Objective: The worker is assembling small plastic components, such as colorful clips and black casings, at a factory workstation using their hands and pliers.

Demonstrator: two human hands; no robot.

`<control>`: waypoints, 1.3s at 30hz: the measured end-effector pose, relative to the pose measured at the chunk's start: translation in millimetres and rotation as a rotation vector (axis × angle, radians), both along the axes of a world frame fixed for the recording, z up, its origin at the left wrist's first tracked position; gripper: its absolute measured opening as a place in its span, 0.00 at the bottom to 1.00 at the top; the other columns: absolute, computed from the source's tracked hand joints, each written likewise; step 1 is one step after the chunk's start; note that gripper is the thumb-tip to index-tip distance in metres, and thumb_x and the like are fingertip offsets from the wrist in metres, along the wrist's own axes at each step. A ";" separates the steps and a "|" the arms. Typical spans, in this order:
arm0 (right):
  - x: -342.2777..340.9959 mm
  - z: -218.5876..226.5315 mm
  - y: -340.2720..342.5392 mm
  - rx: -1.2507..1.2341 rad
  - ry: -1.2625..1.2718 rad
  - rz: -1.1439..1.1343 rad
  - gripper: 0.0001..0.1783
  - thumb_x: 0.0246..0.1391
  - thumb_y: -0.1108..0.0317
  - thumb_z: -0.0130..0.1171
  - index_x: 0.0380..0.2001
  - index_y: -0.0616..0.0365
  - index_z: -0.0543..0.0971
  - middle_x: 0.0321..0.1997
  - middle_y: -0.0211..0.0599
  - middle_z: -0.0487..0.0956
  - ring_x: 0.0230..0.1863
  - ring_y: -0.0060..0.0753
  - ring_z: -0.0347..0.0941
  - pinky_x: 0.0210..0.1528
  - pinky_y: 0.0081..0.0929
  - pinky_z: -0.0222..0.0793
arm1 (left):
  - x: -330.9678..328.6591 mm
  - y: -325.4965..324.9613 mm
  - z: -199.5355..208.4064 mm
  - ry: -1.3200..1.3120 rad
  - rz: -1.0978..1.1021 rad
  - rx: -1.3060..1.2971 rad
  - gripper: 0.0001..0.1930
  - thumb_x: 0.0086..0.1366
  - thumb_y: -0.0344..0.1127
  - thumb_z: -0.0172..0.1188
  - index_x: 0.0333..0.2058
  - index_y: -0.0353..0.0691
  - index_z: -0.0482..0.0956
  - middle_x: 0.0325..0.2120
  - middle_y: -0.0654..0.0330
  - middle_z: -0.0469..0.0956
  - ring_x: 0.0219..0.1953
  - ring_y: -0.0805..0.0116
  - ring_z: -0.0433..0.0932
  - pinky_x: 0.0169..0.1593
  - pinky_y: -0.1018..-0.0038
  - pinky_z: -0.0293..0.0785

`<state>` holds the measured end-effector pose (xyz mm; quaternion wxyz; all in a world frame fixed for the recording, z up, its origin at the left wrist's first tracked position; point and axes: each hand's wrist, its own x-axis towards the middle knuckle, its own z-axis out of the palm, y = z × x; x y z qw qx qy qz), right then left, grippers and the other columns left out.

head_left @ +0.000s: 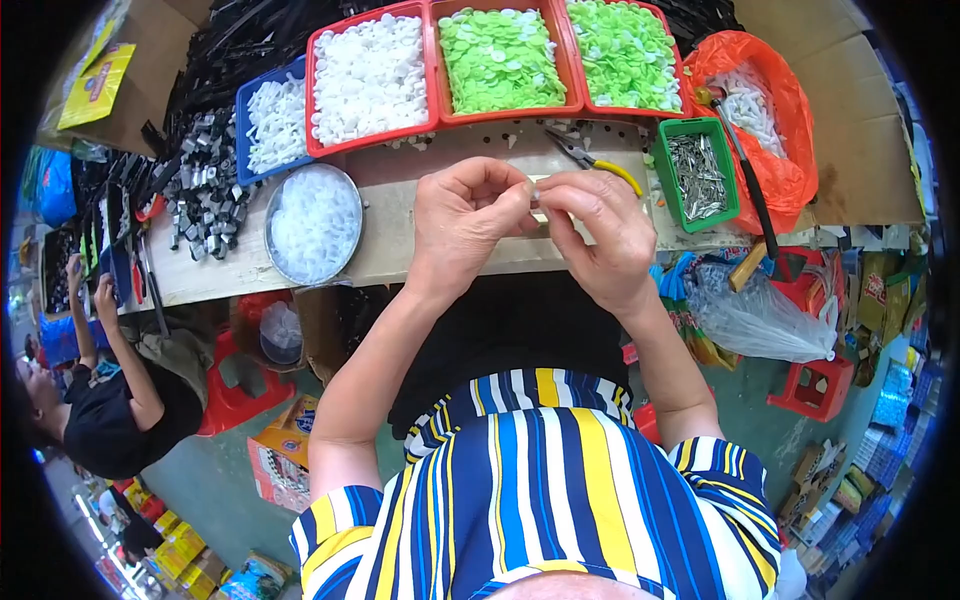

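Small pale piece [536, 194]: I see it held at the meeting fingertips, above the table [385, 205], between the tray row and the near edge; too small for me to identify.
Left hand [468, 222]: thumb and forefinger pinch the piece.
Right hand [603, 232]: thumb and forefinger close on it from the other side.
Blue tray [243, 135]: slender white parts [275, 122], at the row's left end.
Left red tray [375, 140]: heaped with white pieces [370, 75], touching the blue one.
Orange tray [515, 114]: bright green discs [500, 60], mid-row.
Right red tray [685, 85]: green and whitish pieces [625, 55].
Round dish [357, 240]: translucent pieces [312, 225], near the table's front edge, left of the hands.
Green basket [712, 222]: slim metal parts [700, 175], right of the hands.
Orange-red bag [795, 185]: open, white parts [750, 110] inside, toward the table's right end.
Pliers [617, 173]: yellow-handled, lying just beyond the right hand, before the trays.
Black-handled tool [755, 185]: slants between basket and bag, reaching past the front edge.
Loose heap [205, 180]: black and silvery parts, left of the dish.
Co-worker [120, 410]: dark top, hands raised, off the table's left side.
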<state>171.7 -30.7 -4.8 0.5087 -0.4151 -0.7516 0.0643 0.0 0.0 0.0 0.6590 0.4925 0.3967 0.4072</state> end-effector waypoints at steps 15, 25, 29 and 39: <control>59.3 6.7 -86.6 0.189 -0.158 -0.530 0.06 0.53 0.67 0.56 0.32 0.58 0.75 0.36 0.35 0.76 0.37 0.37 0.74 0.39 0.35 0.67 | 83.3 4.6 -34.8 -0.313 -0.492 -0.128 0.17 0.69 0.32 0.57 0.53 0.28 0.73 0.50 0.50 0.76 0.52 0.62 0.76 0.53 0.71 0.75; 77.8 20.3 -216.9 0.176 -0.236 -1.102 0.08 0.55 0.62 0.52 0.29 0.54 0.76 0.33 0.31 0.74 0.36 0.37 0.71 0.37 0.36 0.63 | 187.4 -98.6 18.4 -0.096 -1.094 0.522 0.09 0.65 0.27 0.51 0.40 0.35 0.80 0.39 0.59 0.77 0.37 0.70 0.73 0.39 0.77 0.69; 71.2 26.7 -247.4 0.171 -0.141 -1.157 0.05 0.54 0.66 0.56 0.29 0.56 0.76 0.33 0.35 0.75 0.36 0.40 0.72 0.38 0.37 0.64 | 196.3 -124.0 38.2 -0.057 -1.277 0.215 0.12 0.63 0.21 0.48 0.40 0.35 0.80 0.42 0.58 0.77 0.37 0.73 0.74 0.37 0.75 0.70; 68.5 23.9 -272.3 0.239 0.194 -1.187 0.04 0.51 0.72 0.64 0.29 0.56 0.77 0.36 0.34 0.75 0.41 0.40 0.74 0.40 0.35 0.66 | 221.6 -140.9 28.8 -0.124 -1.273 0.827 0.15 0.59 0.21 0.54 0.44 0.34 0.81 0.43 0.49 0.80 0.45 0.53 0.78 0.49 0.65 0.74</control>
